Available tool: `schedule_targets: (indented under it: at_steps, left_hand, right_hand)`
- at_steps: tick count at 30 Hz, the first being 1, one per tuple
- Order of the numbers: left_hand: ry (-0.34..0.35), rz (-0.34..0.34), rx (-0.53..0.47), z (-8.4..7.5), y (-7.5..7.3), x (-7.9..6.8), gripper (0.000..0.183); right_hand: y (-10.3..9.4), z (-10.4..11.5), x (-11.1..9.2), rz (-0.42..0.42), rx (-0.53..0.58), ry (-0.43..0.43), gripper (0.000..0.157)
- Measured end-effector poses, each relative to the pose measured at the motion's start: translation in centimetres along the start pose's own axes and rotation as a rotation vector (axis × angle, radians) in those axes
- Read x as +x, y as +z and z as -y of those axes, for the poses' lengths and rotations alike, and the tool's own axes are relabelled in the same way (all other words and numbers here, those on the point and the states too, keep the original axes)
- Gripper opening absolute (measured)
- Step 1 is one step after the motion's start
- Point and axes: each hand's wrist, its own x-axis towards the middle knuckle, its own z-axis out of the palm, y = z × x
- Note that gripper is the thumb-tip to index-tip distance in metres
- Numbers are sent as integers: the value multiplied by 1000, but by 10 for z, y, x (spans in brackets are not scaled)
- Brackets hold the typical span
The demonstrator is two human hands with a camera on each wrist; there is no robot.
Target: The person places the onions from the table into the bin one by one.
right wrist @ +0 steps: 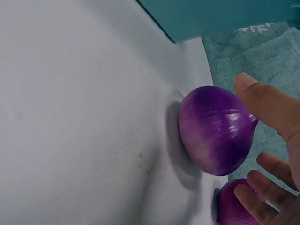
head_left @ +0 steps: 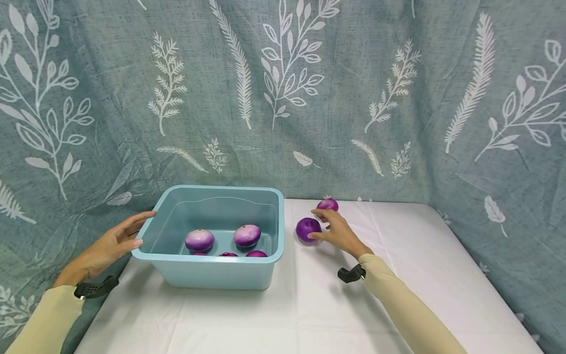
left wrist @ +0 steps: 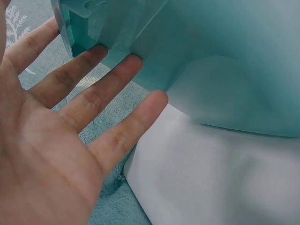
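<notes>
A blue plastic tub [head_left: 208, 273] stands on the left of the table, with several purple onions inside, among them one pale-topped onion [head_left: 200, 240] and another [head_left: 247, 236]. At its left rim is my left hand [head_left: 106, 243]; in the left wrist view the fingers [left wrist: 105, 101] reach out fairly straight along the tub's outer wall. My right hand [head_left: 338, 231] hovers over a dark purple onion [head_left: 307, 230] right of the tub, thumb and fingers spread. The right wrist view shows the thumb [right wrist: 267, 101] beside this onion's tip. A second onion [head_left: 329, 204] lies just behind the hand, partly covered.
A white cloth [head_left: 247, 319] covers the table. Behind it and along both sides hangs a blue-green curtain [head_left: 199, 98] with white leaf prints, close to the table's back edge. A dark band [head_left: 351, 273] sits on the right wrist.
</notes>
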Motion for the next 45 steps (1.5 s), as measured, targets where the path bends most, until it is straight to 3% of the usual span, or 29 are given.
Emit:
schedule_targets:
  at_steps: [15, 30, 45]
  left_hand:
    - [7, -5, -2, 0, 0, 0, 66]
    - [11, 2, -45, -1, 1, -2, 65]
    - [19, 11, -6, 0, 0, 0, 65]
  right_hand:
    - [14, -17, 2, 6, -18, 14, 81]
    - [16, -18, -2, 22, 34, 101, 78]
    - [13, -21, -3, -5, 2, 75, 80]
